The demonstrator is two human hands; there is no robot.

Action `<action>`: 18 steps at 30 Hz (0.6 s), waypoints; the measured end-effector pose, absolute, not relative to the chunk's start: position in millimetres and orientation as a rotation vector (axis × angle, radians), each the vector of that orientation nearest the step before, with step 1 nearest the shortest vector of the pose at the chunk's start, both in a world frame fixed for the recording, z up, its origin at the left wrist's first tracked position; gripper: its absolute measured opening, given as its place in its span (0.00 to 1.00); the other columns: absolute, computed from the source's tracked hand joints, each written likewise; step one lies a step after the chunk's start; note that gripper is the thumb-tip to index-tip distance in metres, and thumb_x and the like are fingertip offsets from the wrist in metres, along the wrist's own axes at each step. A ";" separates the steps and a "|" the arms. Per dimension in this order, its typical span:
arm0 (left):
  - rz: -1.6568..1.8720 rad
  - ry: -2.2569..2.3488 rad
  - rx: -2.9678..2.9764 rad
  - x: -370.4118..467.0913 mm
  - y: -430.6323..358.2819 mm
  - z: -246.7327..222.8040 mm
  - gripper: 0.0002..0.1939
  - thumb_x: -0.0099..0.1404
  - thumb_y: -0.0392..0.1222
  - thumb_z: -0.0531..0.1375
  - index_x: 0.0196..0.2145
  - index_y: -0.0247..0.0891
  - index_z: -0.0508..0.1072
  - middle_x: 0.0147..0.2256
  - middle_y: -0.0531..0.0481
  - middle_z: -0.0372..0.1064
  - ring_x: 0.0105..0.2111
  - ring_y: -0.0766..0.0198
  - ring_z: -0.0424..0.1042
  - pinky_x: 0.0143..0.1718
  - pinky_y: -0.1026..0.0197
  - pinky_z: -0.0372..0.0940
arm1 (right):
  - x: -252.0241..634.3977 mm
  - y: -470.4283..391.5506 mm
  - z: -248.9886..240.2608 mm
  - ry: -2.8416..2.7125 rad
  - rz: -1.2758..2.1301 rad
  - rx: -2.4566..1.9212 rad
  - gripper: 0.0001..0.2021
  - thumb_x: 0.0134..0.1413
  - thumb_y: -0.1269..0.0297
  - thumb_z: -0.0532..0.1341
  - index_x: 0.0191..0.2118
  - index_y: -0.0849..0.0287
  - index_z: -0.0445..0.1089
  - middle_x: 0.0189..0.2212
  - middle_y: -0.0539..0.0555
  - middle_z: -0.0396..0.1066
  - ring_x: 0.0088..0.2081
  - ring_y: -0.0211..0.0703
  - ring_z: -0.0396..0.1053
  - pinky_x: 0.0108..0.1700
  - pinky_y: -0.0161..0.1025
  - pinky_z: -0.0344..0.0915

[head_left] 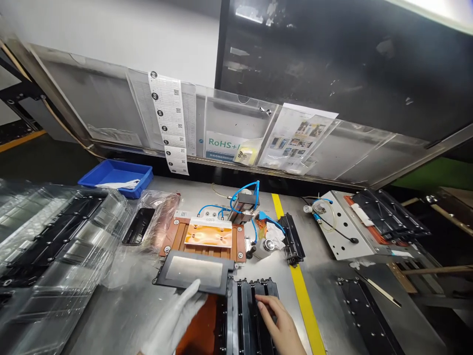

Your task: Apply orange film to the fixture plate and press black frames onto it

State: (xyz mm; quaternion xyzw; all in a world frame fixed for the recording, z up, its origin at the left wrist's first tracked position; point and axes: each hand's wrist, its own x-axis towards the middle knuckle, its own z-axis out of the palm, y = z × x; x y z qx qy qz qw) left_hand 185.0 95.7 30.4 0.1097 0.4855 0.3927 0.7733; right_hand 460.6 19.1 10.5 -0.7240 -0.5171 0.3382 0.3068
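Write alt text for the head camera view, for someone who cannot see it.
A white-gloved left hand touches a flat black framed panel while the bare right hand rests its fingers on a stack of black slotted parts on a metal workbench. Behind them sit a copper-coloured fixture with blue hoses and a blue bin.

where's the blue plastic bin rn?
In the head view, the shallow blue plastic bin sits far left at the back of the steel bench, just under the clear document holders and behind the clear blister trays.
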 end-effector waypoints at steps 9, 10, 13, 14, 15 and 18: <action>0.925 0.945 0.198 218.1 128.0 11.2 0.13 0.62 0.41 0.68 0.44 0.38 0.76 0.53 0.44 0.76 0.61 0.52 0.67 0.63 0.49 0.64 | 453.9 15.6 -10.7 -1.308 0.783 -1.864 0.27 0.60 0.35 0.55 0.41 0.51 0.80 0.39 0.57 0.80 0.42 0.51 0.79 0.45 0.41 0.75; 0.930 0.959 0.234 217.5 128.3 9.1 0.12 0.63 0.43 0.67 0.44 0.38 0.76 0.54 0.43 0.74 0.61 0.52 0.67 0.62 0.46 0.64 | 452.8 15.2 -11.8 -1.315 0.779 -1.872 0.27 0.60 0.34 0.55 0.40 0.51 0.80 0.39 0.57 0.80 0.42 0.51 0.79 0.45 0.41 0.75; 0.924 0.962 0.423 210.5 126.5 5.1 0.16 0.65 0.52 0.65 0.45 0.39 0.77 0.56 0.41 0.73 0.62 0.49 0.66 0.62 0.35 0.61 | 451.5 15.5 -11.8 -1.350 0.771 -1.891 0.29 0.61 0.34 0.53 0.40 0.51 0.80 0.39 0.58 0.81 0.43 0.51 0.79 0.45 0.40 0.76; 0.916 0.949 0.506 207.2 125.5 5.7 0.19 0.62 0.55 0.66 0.45 0.39 0.78 0.55 0.40 0.74 0.63 0.48 0.64 0.65 0.33 0.57 | 452.0 16.0 -11.1 -1.355 0.769 -1.890 0.28 0.62 0.34 0.53 0.40 0.51 0.80 0.39 0.58 0.81 0.43 0.51 0.79 0.45 0.40 0.76; 0.912 0.933 0.592 204.0 124.9 7.5 0.22 0.58 0.57 0.68 0.44 0.39 0.79 0.55 0.40 0.75 0.66 0.47 0.60 0.68 0.34 0.50 | 452.9 16.7 -10.5 -1.359 0.772 -1.886 0.28 0.62 0.35 0.53 0.40 0.52 0.80 0.39 0.58 0.81 0.43 0.51 0.79 0.45 0.40 0.76; 0.905 0.910 0.803 198.9 126.8 17.9 0.25 0.44 0.55 0.72 0.40 0.41 0.83 0.53 0.44 0.77 0.70 0.51 0.52 0.74 0.49 0.33 | 456.6 20.0 -9.5 -1.407 0.844 -1.860 0.23 0.64 0.41 0.55 0.42 0.51 0.80 0.41 0.58 0.81 0.45 0.51 0.79 0.47 0.40 0.76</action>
